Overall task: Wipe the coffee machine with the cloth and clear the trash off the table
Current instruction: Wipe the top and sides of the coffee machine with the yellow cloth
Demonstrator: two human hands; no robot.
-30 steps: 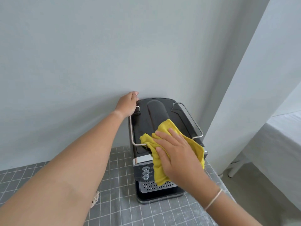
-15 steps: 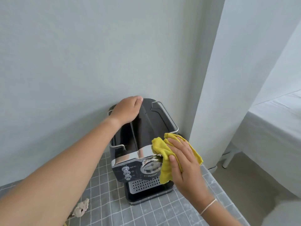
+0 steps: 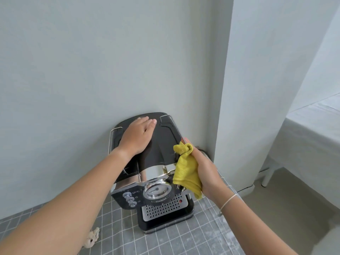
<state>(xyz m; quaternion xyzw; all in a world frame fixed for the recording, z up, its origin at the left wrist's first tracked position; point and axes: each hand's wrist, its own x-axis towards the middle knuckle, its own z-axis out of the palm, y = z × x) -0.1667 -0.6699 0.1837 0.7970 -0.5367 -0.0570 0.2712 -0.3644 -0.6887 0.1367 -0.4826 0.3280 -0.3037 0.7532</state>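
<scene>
A black and chrome coffee machine (image 3: 160, 197) stands on the grey checked table (image 3: 184, 242) against the wall, with a round gauge and three knobs on its front. My left hand (image 3: 137, 137) lies flat on the machine's black top, fingers straight. My right hand (image 3: 204, 168) grips a bunched yellow cloth (image 3: 185, 168) and holds it against the machine's right side, near the top front corner. A crumpled whitish scrap of trash (image 3: 92, 238) lies on the table at the lower left, partly hidden by my left forearm.
A pale wall rises right behind the machine. A white pillar (image 3: 257, 89) stands close to its right side. The table's right edge (image 3: 233, 218) runs just beyond my right wrist, with floor below. A white-covered surface (image 3: 312, 129) sits farther right.
My right hand carried the cloth from the machine's top to its front and then round to its right side. My left hand shifted from the back left corner onto the top. The view swung left.
</scene>
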